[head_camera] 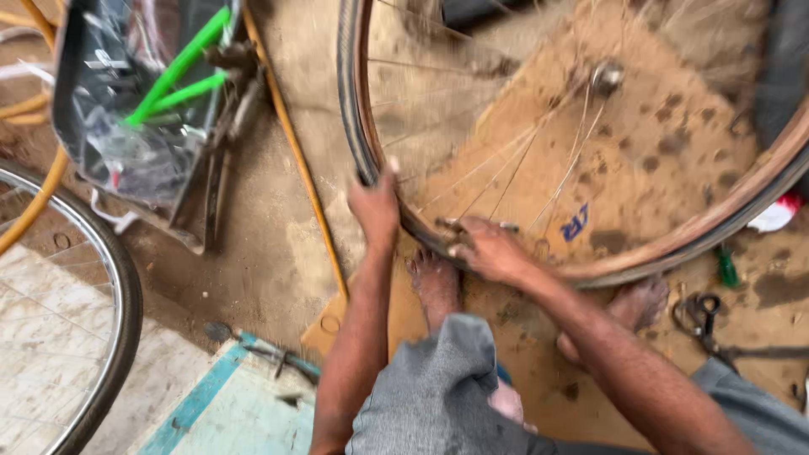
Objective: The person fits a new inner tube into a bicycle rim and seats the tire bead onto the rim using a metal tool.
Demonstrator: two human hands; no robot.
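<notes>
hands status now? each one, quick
Left hand: closed, gripping the tyre of the bicycle wheel.
Right hand: closed on the wheel's rim; anything held inside cannot be told.

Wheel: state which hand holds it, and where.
Both. Left hand grips the tyre at the wheel's lower edge; right hand grips the rim beside it.

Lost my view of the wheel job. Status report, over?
Left hand gripping the tyre. Right hand on the wheel rim, holding a small tool. Cardboard under the wheel; scissors lie clear.
</notes>
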